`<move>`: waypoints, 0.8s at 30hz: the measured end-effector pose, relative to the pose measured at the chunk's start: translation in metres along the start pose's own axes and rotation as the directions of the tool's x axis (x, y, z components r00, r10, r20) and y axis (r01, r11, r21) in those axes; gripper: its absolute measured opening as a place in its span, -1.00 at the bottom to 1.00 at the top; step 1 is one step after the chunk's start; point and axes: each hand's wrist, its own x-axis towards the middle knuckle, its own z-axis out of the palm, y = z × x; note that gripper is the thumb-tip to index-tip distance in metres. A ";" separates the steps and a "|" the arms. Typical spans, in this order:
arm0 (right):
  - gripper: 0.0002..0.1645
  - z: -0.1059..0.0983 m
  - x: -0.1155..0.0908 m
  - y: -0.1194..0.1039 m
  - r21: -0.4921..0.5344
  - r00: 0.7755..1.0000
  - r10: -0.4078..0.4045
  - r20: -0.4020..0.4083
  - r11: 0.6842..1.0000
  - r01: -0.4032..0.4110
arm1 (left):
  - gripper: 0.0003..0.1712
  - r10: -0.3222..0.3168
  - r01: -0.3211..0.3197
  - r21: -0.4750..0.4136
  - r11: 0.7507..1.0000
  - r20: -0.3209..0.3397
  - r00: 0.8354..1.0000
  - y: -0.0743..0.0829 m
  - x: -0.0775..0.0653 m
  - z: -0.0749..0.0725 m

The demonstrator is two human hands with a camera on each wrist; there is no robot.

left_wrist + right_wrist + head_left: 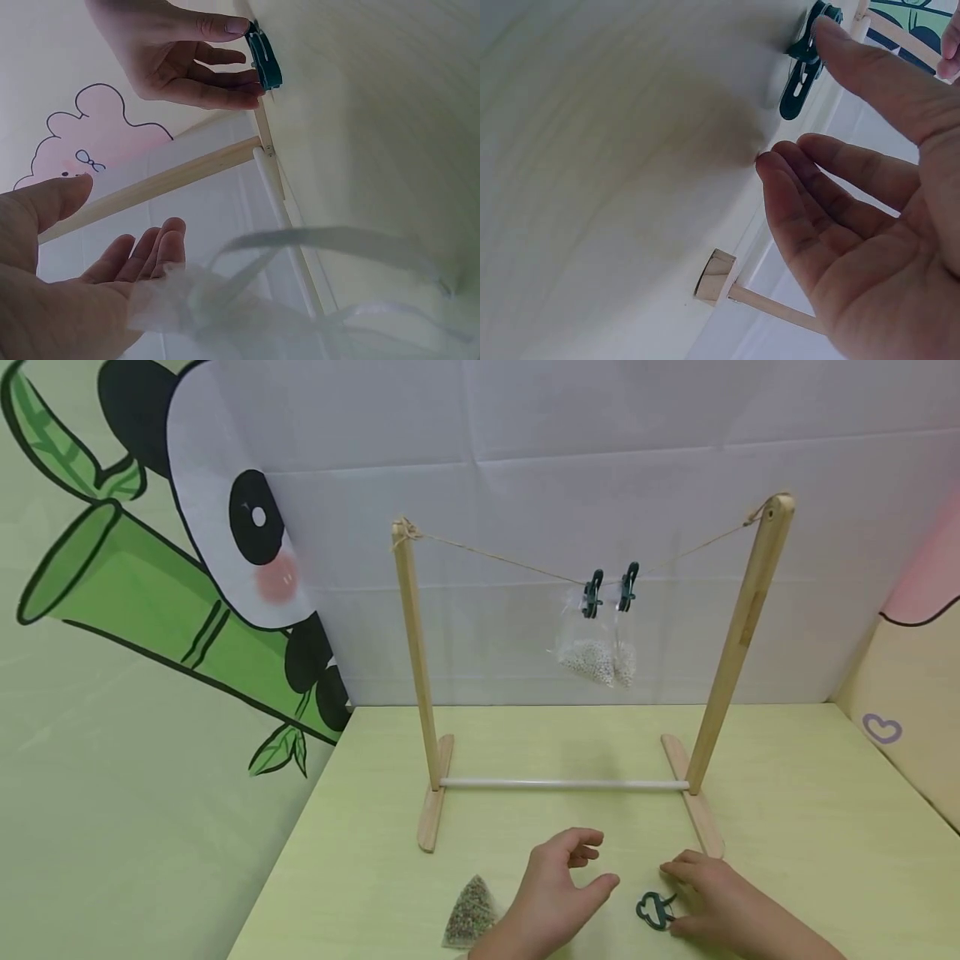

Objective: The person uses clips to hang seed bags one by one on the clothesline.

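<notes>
A dark green plastic clip [656,911] lies on the table, its handles and jaws spread toward my right hand [723,897]. That hand is beside it, thumb tip right at the clip [804,64] and the fingers [817,202] loosely bent, apart from it in the right wrist view. My left hand [551,885] is raised over the table, thumb and fingers spread with nothing between them. Left of its wrist lies a small clear bag of mixed grains [470,914], its lower right corner partly hidden by the forearm.
Behind the hands stands a wooden frame [738,643] with a white bottom rod [562,785] and a sagging string [495,557]. Two green clips [592,594] hold clear bags of white beads [592,658] on it. A blurred translucent strip [322,244] crosses the left wrist view.
</notes>
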 end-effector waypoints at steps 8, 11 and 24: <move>-0.45 0.001 0.000 0.001 0.008 0.999 -0.048 -0.007 0.999 0.048 | -0.61 0.005 -0.005 0.003 1.000 0.018 1.000 -0.001 0.002 0.004; -0.50 0.001 0.000 0.002 0.021 0.998 -0.056 0.003 0.998 0.055 | -0.60 -0.002 0.002 0.004 1.000 0.029 1.000 -0.001 0.004 0.006; -0.69 0.001 -0.002 0.006 0.103 0.994 -0.107 -0.001 0.989 0.107 | -0.58 -0.063 0.060 0.035 0.998 0.078 0.995 0.000 0.007 0.007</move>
